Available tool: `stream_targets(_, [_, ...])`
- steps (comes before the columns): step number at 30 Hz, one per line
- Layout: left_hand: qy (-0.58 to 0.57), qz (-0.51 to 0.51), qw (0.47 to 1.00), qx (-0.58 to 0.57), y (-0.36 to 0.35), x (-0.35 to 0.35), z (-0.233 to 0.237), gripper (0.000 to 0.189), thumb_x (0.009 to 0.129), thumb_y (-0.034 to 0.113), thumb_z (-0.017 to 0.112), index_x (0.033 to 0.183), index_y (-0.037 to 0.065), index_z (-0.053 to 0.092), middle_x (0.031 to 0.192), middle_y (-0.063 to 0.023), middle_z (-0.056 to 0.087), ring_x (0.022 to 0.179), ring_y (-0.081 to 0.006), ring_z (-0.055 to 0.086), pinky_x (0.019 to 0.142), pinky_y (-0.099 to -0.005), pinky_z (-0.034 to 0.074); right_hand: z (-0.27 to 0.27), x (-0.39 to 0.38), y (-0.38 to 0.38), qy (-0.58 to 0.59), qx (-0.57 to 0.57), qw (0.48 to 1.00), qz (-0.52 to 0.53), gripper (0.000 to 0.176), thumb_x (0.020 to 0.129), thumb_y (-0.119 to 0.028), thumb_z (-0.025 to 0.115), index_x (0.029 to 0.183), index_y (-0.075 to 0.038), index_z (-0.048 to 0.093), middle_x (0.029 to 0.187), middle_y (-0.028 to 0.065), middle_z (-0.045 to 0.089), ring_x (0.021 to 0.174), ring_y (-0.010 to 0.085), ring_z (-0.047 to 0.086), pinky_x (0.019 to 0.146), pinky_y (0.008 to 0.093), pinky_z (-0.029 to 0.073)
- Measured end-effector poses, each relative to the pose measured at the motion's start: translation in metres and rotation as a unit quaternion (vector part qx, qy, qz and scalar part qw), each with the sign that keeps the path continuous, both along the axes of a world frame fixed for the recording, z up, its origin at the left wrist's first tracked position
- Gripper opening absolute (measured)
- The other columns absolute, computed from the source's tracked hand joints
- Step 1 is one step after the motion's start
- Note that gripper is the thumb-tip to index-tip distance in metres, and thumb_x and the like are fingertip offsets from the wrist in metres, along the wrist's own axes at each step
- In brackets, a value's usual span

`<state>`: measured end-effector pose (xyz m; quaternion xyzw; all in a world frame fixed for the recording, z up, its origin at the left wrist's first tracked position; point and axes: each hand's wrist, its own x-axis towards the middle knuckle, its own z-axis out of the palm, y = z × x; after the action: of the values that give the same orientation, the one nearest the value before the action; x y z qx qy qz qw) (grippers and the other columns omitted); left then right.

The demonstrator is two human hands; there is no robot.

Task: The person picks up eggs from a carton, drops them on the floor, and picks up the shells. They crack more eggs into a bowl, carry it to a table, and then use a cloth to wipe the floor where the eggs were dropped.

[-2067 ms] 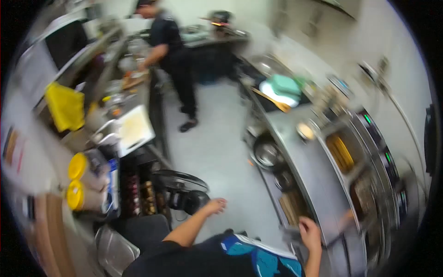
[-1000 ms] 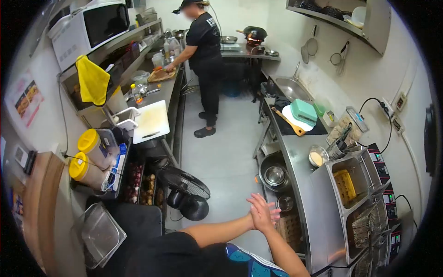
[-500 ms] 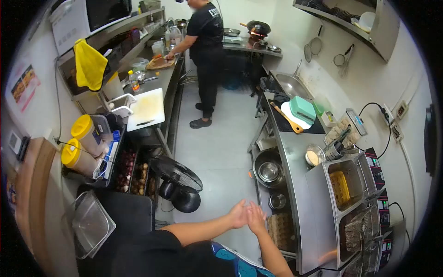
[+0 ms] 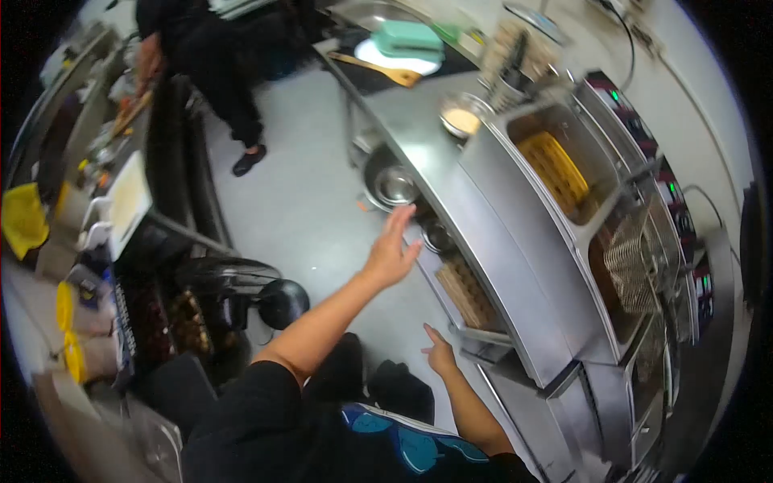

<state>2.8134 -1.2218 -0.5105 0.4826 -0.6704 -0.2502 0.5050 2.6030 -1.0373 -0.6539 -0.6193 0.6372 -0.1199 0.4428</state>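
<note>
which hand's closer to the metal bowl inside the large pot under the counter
Left. The left hand appears just below the metal bowl in the picture; the right hand is farther below it.

Silver-grey surface [image 4: 415, 117]; brown tray [image 4: 467, 298]; teal box [image 4: 408, 40]; white plate [image 4: 427, 69]; yellow rack [image 4: 555, 173]; yellow cloth [image 4: 24, 219]; pale-grey floor [image 4: 290, 209]; black shirt [image 4: 266, 394], teal-patterned waist.

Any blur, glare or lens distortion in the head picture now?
Head view: black corners, and the fryer bows; smear softens the cutting board and yellow cloth; a pale sheen lies on the steel counter; left hand and right hand slightly soft but readable.
</note>
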Motion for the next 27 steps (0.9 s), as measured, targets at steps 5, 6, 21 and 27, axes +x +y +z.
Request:
stream_targets(5, [-0.152, -0.027, 0.978, -0.141, -0.057, -0.025, -0.045, 0.046, 0.082, 0.029, 0.054, 0.123, 0.009, 0.045, 0.136, -0.0145, 0.032, 0.124, -0.0372, 0.03, 0.099, -0.0496, 0.024, -0.06, -0.015, -0.012, 0.107, 0.017, 0.993, -0.053, 0.068, 0.068, 0.004, 0.053, 0.131, -0.018, 0.04, 0.141, 0.028, 0.01, 0.125, 0.0428, 0.027, 0.101, 0.0388, 0.031])
stream_targets(6, [-0.164, -0.024, 0.974, -0.154, -0.067, -0.03, -0.054, 0.047, 0.082, 0.032, 0.053, 0.123, 0.01, 0.046, 0.136, -0.0142, 0.033, 0.125, -0.0385, 0.028, 0.099, -0.0529, 0.021, -0.081, -0.022, -0.017, 0.101, -0.012, 0.993, -0.064, 0.066, 0.068, 0.003, 0.054, 0.13, -0.016, 0.041, 0.141, 0.0283, 0.011, 0.125, 0.0433, 0.027, 0.102, 0.0392, 0.029])
stream_targets(21, [0.007, 0.076, 0.801, -0.594, -0.163, -0.08, -0.125, 0.041, 0.088, 0.049, 0.039, 0.079, 0.01, 0.049, 0.074, -0.0065, 0.047, 0.076, -0.0227, 0.045, 0.072, -0.0371, 0.037, -0.292, -0.058, -0.169, 0.058, -0.3, 0.93, -0.206, 0.032, 0.076, -0.006, 0.052, 0.107, -0.008, 0.059, 0.104, 0.0202, 0.058, 0.099, 0.0364, 0.053, 0.085, 0.0405, 0.043])
stream_targets(27, [0.139, -0.026, 0.869, -0.474, -0.131, -0.096, -0.13, 0.04, 0.092, 0.041, 0.039, 0.08, 0.006, 0.053, 0.073, -0.007, 0.048, 0.072, -0.0187, 0.046, 0.072, -0.0363, 0.038, -0.307, -0.066, -0.155, 0.09, -0.309, 0.894, -0.311, 0.031, 0.076, -0.005, 0.053, 0.106, -0.007, 0.059, 0.102, 0.0198, 0.059, 0.094, 0.0345, 0.056, 0.083, 0.0389, 0.044])
